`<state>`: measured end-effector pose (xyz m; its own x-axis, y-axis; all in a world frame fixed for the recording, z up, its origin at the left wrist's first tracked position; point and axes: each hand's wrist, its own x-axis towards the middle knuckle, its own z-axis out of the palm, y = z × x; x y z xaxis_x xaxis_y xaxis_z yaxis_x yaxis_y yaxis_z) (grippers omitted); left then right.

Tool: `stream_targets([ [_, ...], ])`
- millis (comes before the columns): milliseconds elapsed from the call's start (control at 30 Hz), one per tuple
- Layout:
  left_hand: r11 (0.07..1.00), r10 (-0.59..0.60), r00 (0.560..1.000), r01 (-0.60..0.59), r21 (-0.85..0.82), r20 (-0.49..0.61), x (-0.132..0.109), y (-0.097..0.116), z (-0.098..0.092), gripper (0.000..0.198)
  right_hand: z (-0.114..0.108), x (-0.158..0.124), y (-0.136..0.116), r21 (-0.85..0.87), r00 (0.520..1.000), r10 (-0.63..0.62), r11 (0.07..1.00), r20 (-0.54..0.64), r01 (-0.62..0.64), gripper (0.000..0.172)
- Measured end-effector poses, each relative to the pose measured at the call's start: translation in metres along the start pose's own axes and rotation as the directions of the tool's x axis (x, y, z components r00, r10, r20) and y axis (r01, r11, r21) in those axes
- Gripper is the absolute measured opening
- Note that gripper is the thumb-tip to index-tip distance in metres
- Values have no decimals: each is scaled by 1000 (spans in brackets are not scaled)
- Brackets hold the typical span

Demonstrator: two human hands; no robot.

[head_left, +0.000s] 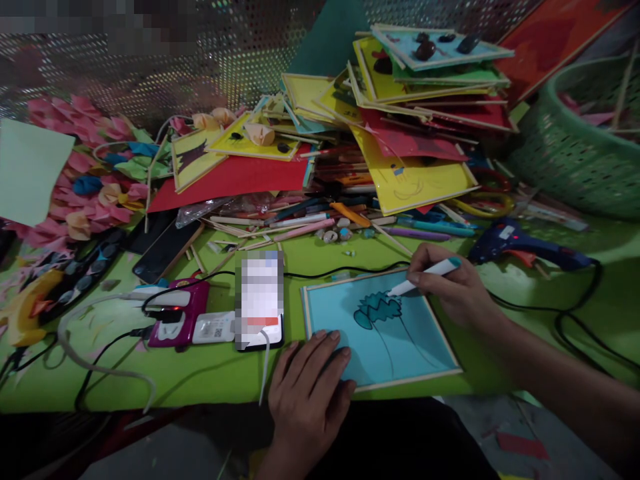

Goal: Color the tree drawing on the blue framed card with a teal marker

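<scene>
A light blue framed board (395,347) lies flat on the green table near its front edge, with a teal flower shape and thin stem lines drawn on it. My right hand (457,290) is closed round a white marker with a teal cap (427,275), its tip touching the top of the drawn flower. My left hand (307,393) lies flat on the board's near left corner, fingers stretched out, holding it down.
A phone (259,308) on a cable, a white charger and a magenta power bank (175,313) lie left of the board. A blue glue gun (520,245) with black cord lies right. Behind are stacked coloured boards (415,180), pens, paper flowers (95,180) and a green basket (575,140).
</scene>
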<state>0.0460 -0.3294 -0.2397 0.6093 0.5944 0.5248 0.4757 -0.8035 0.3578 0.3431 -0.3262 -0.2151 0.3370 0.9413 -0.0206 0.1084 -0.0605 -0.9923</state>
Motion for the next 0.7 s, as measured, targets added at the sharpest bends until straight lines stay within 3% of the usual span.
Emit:
stream_targets([
  [700, 1000, 2, 1000, -2, 12, 19, -2, -2, -1, 26, 2, 1, -3, 14, 999, 9, 1000, -48, -8, 19],
])
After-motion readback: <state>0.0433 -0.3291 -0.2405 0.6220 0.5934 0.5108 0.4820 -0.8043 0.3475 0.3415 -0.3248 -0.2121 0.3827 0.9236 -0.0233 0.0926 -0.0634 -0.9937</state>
